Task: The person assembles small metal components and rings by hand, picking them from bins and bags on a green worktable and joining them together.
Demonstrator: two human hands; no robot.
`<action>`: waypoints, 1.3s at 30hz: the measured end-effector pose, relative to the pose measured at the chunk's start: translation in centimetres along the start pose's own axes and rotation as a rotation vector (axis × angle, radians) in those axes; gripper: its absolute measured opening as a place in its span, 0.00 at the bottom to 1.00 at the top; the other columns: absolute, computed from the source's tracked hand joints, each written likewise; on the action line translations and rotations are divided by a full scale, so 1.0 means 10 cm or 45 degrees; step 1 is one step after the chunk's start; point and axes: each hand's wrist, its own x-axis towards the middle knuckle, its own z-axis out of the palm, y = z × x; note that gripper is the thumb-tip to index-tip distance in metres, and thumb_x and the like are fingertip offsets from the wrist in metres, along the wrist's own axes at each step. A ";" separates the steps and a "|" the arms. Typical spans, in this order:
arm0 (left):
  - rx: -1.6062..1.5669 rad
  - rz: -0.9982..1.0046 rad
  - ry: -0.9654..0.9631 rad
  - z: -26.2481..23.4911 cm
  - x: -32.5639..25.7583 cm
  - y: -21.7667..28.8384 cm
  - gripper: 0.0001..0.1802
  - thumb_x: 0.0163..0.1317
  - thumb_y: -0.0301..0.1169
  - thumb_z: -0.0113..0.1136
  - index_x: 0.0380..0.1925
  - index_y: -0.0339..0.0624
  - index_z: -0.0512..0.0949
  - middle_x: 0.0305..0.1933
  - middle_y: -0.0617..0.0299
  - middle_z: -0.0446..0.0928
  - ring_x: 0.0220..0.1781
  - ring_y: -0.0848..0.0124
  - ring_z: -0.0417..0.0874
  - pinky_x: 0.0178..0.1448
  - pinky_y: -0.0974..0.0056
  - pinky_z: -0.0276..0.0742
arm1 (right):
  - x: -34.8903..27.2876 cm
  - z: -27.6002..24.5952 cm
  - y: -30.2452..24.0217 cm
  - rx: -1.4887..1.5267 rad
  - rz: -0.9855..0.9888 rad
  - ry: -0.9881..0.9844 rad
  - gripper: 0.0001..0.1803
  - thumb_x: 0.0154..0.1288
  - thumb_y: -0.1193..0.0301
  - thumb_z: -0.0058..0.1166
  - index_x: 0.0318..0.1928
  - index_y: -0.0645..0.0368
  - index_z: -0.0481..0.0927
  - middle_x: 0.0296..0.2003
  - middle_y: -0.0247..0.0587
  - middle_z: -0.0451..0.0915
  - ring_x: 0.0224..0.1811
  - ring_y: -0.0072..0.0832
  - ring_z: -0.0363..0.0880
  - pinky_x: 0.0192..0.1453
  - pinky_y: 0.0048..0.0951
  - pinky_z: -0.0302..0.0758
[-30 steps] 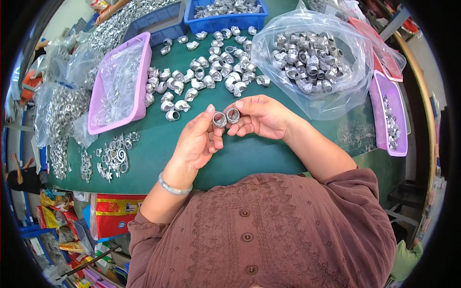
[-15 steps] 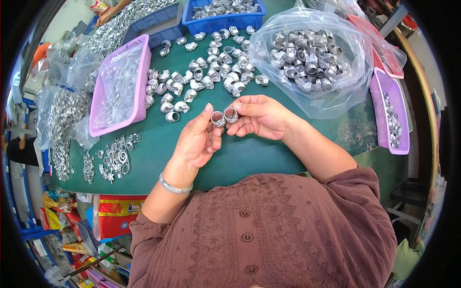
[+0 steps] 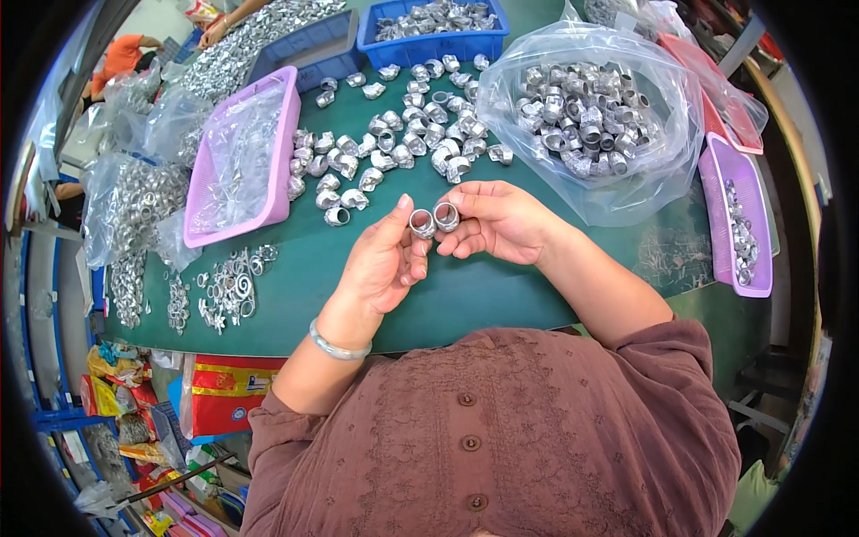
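Note:
My left hand point(image 3: 379, 259) pinches one silvery metal ring point(image 3: 423, 232) between thumb and fingers. A second, similar ring point(image 3: 448, 225) sits in the closed fingertips of my right hand point(image 3: 503, 221). The two rings are side by side, touching or nearly so, their round openings facing me. Both hands are above the green table point(image 3: 483, 309), close to its near edge. Just beyond them lies a loose spread of chunky silvery rings point(image 3: 413, 143); a single ring point(image 3: 337, 216) lies nearest my left hand.
At the right, a clear plastic bag point(image 3: 617, 210) holds many rings, beside a purple basket point(image 3: 759, 279). A pink-purple tray point(image 3: 286, 166) and small metal pieces point(image 3: 231, 286) lie left. Blue bins point(image 3: 434, 46) stand at the back. Another person's arm point(image 3: 228, 22) reaches in, far left.
The whole view has shifted slightly, so the table and its contents appear farther right. Both hands keep the same two rings together. More of an orange-clothed person shows at the far left.

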 end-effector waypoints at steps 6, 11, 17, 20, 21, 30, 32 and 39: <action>0.309 0.210 0.131 0.11 -0.06 -0.04 0.17 0.62 0.46 0.51 0.33 0.41 0.71 0.19 0.65 0.72 0.11 0.78 0.70 0.12 0.78 0.59 | 0.00 0.08 0.03 -0.046 -0.015 0.006 0.17 0.67 0.62 0.44 0.44 0.65 0.70 0.35 0.49 0.77 0.31 0.33 0.79 0.34 0.29 0.79; 0.485 0.374 0.085 0.25 -0.01 -0.09 0.15 0.63 0.43 0.50 0.35 0.40 0.70 0.20 0.64 0.73 0.12 0.78 0.70 0.13 0.78 0.61 | -0.09 0.14 -0.01 -0.158 -0.099 -0.005 0.14 0.64 0.66 0.47 0.45 0.63 0.69 0.34 0.45 0.76 0.30 0.31 0.79 0.32 0.28 0.77; 0.348 0.459 0.013 0.27 -0.12 -0.15 0.17 0.65 0.38 0.47 0.46 0.37 0.67 0.27 0.61 0.72 0.20 0.76 0.74 0.19 0.76 0.68 | -0.08 0.12 -0.08 -0.206 -0.132 0.044 0.12 0.59 0.75 0.50 0.45 0.61 0.69 0.32 0.41 0.76 0.28 0.30 0.78 0.27 0.26 0.77; 0.478 0.506 0.067 0.25 -0.18 -0.15 0.21 0.64 0.35 0.48 0.53 0.35 0.63 0.30 0.61 0.71 0.24 0.74 0.75 0.23 0.74 0.71 | -0.17 0.06 -0.32 -0.369 -0.338 0.114 0.13 0.56 0.77 0.52 0.43 0.60 0.71 0.29 0.40 0.76 0.26 0.29 0.78 0.24 0.23 0.75; 0.552 0.531 0.077 0.21 -0.19 -0.16 0.21 0.64 0.34 0.49 0.53 0.34 0.63 0.30 0.61 0.71 0.24 0.74 0.75 0.24 0.73 0.71 | -0.23 0.06 -0.43 -0.527 -0.449 0.241 0.13 0.54 0.77 0.53 0.43 0.60 0.71 0.29 0.39 0.76 0.25 0.28 0.78 0.24 0.23 0.75; 1.553 1.294 0.616 -0.40 -0.27 -0.07 0.10 0.51 0.28 0.61 0.33 0.37 0.76 0.33 0.56 0.72 0.29 0.66 0.77 0.33 0.67 0.75 | -0.73 -0.53 -1.27 -2.280 -0.972 0.971 0.21 0.48 0.76 0.50 0.47 0.63 0.72 0.43 0.52 0.73 0.49 0.45 0.71 0.56 0.36 0.65; 1.766 1.401 0.782 -0.69 -0.29 0.02 0.14 0.50 0.28 0.61 0.38 0.38 0.74 0.39 0.53 0.71 0.36 0.62 0.76 0.37 0.65 0.75 | -0.62 -0.43 -1.24 -2.409 -1.058 0.941 0.21 0.48 0.75 0.53 0.46 0.62 0.73 0.43 0.52 0.72 0.49 0.48 0.69 0.55 0.37 0.66; 1.988 1.134 0.910 -0.81 -0.09 0.22 0.31 0.52 0.38 0.61 0.53 0.34 0.65 0.55 0.43 0.64 0.56 0.49 0.66 0.61 0.56 0.62 | 0.20 0.05 -0.85 -2.491 -1.024 0.574 0.19 0.48 0.73 0.55 0.44 0.62 0.74 0.45 0.53 0.71 0.50 0.47 0.69 0.56 0.39 0.66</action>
